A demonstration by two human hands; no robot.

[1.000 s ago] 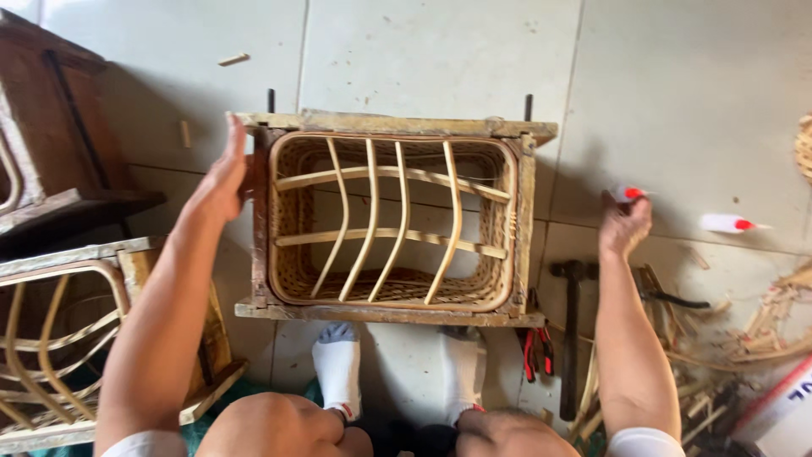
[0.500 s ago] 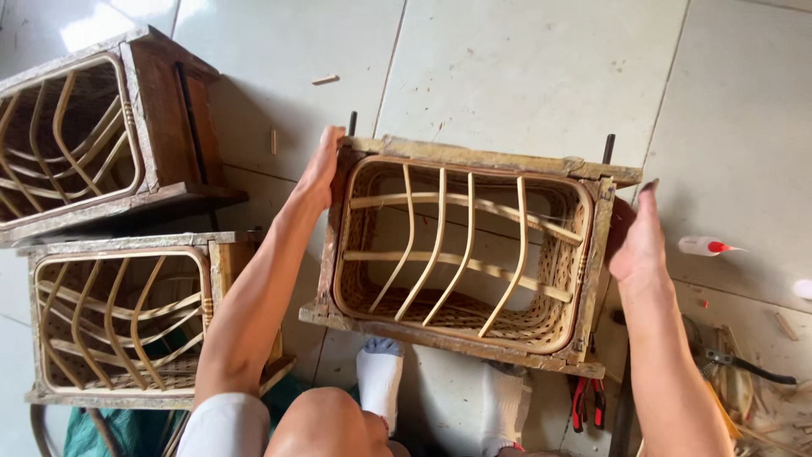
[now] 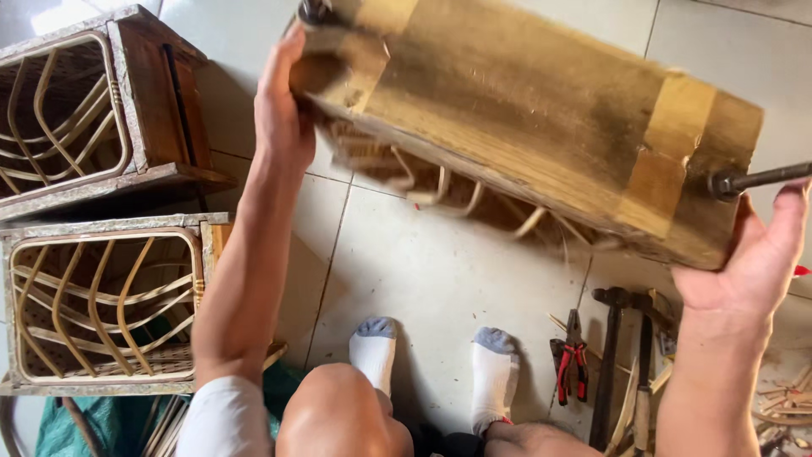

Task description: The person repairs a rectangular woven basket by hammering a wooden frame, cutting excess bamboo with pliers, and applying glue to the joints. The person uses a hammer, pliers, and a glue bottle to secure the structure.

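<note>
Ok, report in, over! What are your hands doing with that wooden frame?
Left hand grips one end, right hand the other. Wooden frame lifted and tilted above the floor. Hammer and red pliers on the tiles underneath, by the feet.

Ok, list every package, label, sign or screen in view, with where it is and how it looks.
None in view: no package, label, sign or screen.
What shows instead is bare wood and tools:
Wooden frame, lifted between both hands, brown with paler patches.
Two rattan-filled frames, at the left on the floor.
Red-handled pliers and a hammer, on the tiles at lower right.
</note>
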